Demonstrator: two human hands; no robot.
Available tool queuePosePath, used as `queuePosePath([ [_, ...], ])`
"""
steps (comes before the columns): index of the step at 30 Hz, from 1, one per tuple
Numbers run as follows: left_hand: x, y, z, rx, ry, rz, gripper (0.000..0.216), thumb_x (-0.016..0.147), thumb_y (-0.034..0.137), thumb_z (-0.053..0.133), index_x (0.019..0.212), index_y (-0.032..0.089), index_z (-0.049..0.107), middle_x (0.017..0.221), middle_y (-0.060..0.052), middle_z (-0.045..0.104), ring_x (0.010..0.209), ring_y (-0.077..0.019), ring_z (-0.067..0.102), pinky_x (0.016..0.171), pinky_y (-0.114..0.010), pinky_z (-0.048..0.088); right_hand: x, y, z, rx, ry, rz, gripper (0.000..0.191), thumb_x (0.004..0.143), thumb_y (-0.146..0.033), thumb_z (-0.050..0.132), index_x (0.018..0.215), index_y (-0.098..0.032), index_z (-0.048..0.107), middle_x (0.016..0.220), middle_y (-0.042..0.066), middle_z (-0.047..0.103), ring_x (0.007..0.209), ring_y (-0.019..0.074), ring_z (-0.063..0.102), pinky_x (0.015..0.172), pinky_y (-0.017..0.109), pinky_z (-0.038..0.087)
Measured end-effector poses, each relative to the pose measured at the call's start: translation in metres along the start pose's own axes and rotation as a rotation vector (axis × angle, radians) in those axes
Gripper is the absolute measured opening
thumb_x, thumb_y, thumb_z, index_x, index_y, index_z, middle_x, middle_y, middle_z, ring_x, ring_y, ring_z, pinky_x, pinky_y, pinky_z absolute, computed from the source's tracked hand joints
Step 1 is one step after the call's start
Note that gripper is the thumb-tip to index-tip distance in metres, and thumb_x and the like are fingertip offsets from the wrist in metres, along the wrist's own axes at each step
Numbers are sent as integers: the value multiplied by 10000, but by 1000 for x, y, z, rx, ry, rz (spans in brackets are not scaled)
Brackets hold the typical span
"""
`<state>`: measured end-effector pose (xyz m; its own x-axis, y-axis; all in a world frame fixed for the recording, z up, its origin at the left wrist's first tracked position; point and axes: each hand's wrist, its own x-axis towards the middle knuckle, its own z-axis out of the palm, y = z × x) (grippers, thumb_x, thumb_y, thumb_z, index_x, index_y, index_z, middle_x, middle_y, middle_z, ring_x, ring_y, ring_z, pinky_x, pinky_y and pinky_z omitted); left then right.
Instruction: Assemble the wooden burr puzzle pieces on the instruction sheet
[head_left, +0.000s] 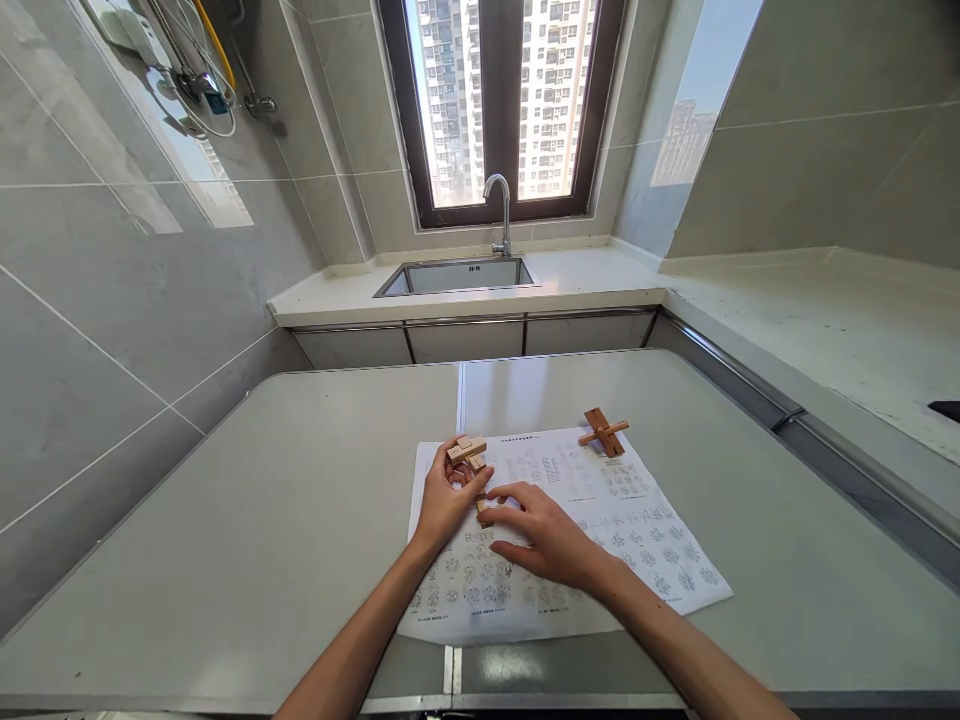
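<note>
A printed instruction sheet (630, 520) lies flat on the grey table (262, 520). My left hand (444, 500) grips a cluster of small wooden puzzle blocks (466, 452) at the sheet's upper left. My right hand (546, 540) rests palm down on the sheet just right of it, fingertips on another small wooden piece (482, 512) that is mostly hidden. A crossed pair of wooden bars (603, 432) sits apart at the sheet's top right corner, beyond both hands.
Behind the table runs a white counter with a steel sink (457, 275) and tap (501, 212) under a window. A second counter (825, 320) runs along the right. Tiled wall stands to the left. A seam (459, 400) splits the table.
</note>
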<state>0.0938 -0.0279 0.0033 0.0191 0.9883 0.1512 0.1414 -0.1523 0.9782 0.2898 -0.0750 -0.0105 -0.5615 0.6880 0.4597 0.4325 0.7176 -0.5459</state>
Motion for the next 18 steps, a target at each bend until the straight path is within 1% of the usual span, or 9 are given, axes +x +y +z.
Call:
queuePosePath([
  [3,-1,3,0,9,-3,-14,622,806,357,832,1341,228,541,1021,-33,704,745,-131,615,728,-266,546,0,0,0,-12,-4,-22,363,928,-170,694,1262,-304,652,1341,75,651,1217,275,600,1024,462,514],
  [5,0,3,0,4,-4,-16,625,803,354,829,1340,228,536,1036,-35,699,749,-131,613,715,-259,540,1,0,0,-3,4,-28,344,930,-155,679,1244,-294,650,1314,70,669,1198,270,608,1013,452,515],
  [9,0,1,0,22,2,0,636,793,366,833,1338,228,538,1060,-42,694,755,-135,608,704,-255,532,1,1,3,32,34,0,221,923,-153,685,1110,-266,648,1173,60,714,1121,265,633,971,440,527],
  [11,1,0,-1,59,7,15,639,790,384,835,1339,232,547,1017,-31,692,723,-132,592,702,-262,529,1,2,4,38,64,53,164,941,-138,645,1053,-258,635,1070,53,723,1044,259,649,904,418,545],
  [13,0,0,-2,108,8,42,643,788,396,837,1344,237,555,967,-18,686,695,-132,575,711,-274,530,1,4,5,49,116,131,163,965,-129,595,1067,-254,623,1024,54,718,983,250,657,841,392,555],
  [16,-1,0,-3,185,-13,91,658,786,394,842,1360,241,559,903,-3,675,691,-142,566,730,-290,528,0,8,6,96,218,255,180,1003,-188,563,1166,-248,608,1057,65,719,908,232,667,800,372,568],
  [18,-1,1,-3,229,-39,127,660,785,390,843,1363,242,562,890,-1,671,695,-149,563,730,-293,519,0,12,7,138,289,322,178,1030,-248,537,1194,-244,604,1076,70,723,862,222,675,784,367,579],
])
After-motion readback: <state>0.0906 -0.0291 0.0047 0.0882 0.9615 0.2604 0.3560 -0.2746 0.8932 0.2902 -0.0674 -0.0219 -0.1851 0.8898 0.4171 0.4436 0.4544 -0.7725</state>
